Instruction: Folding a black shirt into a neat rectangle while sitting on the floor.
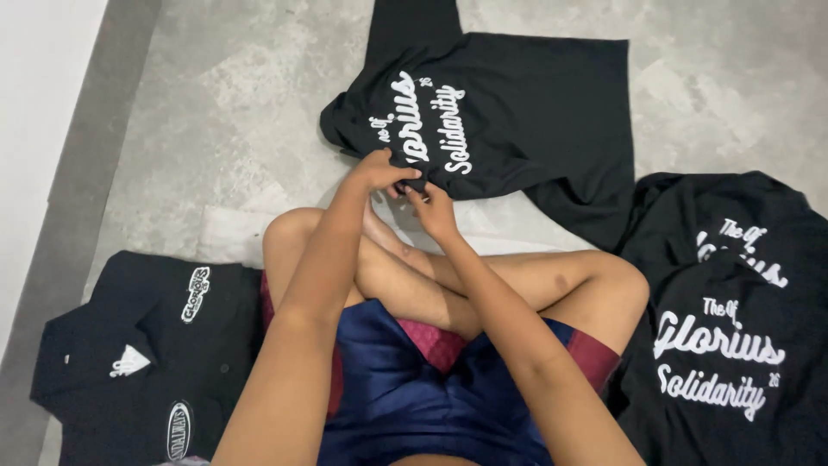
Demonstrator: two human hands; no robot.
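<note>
I sit cross-legged on the floor. A black shirt [526, 103] with white lettering lies spread on the floor ahead of my knees. My left hand [379, 169] and my right hand [433, 210] meet at its near edge, both pinching the black fabric between thumb and fingers. The exact spot they hold is partly hidden by the fingers.
A pile of black shirts [733, 311] with white lettering lies at the right. Folded black collared shirts [147, 345] with white patches are stacked at the left. A white cloth [228, 235] lies under my legs. The grey floor [224, 103] meets a white wall at the far left.
</note>
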